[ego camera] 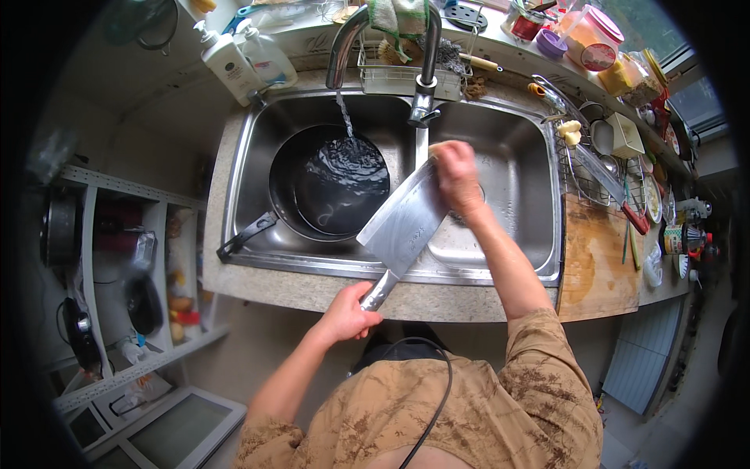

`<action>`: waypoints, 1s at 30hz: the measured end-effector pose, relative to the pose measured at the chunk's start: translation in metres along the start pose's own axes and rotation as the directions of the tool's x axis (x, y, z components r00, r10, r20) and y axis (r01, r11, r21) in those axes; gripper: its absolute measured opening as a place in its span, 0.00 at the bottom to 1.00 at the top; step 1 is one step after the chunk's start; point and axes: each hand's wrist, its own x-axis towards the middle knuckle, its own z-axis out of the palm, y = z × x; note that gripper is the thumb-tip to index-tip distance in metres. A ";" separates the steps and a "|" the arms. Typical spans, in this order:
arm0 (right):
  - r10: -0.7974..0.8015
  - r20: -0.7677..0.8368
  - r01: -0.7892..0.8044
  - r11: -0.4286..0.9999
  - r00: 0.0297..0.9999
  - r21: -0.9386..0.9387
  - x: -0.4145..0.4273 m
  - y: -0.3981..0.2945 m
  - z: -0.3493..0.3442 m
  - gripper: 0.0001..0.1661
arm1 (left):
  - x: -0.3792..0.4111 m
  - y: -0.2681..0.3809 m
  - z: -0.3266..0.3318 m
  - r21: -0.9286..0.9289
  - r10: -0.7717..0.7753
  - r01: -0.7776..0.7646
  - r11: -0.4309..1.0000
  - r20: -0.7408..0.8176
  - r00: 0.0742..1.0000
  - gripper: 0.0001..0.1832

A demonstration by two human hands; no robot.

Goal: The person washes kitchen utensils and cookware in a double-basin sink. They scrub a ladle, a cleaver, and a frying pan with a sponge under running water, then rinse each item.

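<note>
My left hand (350,313) grips the metal handle of a wide cleaver (407,220), whose blade slants up and right over the divider of a double steel sink (515,152). At the blade's far end is my right hand (459,176), slightly blurred, with its fingers curled at the edge. A bit of something yellowish shows by those fingers, too small to name. In the left basin sits a dark frying pan (328,205) holding water, its handle over the sink's lower left rim. Water runs into the pan from a curved faucet (345,50).
Two pump bottles (231,67) stand behind the left basin. A wire basket (410,79) with brushes and a scrubber is behind the faucet. To the right lie a wooden cutting board (597,264), a wire rack (577,170) and a red-handled knife (612,187). Shelves (91,264) stand at left.
</note>
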 end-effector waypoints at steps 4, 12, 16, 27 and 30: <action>0.338 -0.205 -0.318 0.940 0.918 0.127 -0.009 0.014 -0.040 0.18 | -0.016 0.003 -0.003 -0.167 0.201 -0.190 0.967 0.054 0.978 0.14; 0.822 0.083 -0.562 0.308 0.564 0.768 -0.057 -0.001 -0.062 0.23 | 0.002 0.022 -0.001 -0.865 0.453 0.279 0.417 0.464 0.761 0.06; 0.582 0.049 -0.452 0.573 0.812 0.683 -0.060 -0.060 -0.059 0.21 | 0.015 0.017 0.011 -0.898 0.518 0.384 0.217 0.439 0.734 0.05; -0.089 0.003 0.080 0.906 0.996 0.417 -0.030 -0.072 -0.030 0.17 | 0.022 0.004 0.015 -0.867 0.640 0.469 0.172 0.460 0.616 0.05; 0.306 -0.031 -0.294 0.934 0.951 0.202 -0.049 -0.021 -0.018 0.19 | 0.019 0.001 0.018 -0.860 0.643 0.478 0.178 0.469 0.606 0.05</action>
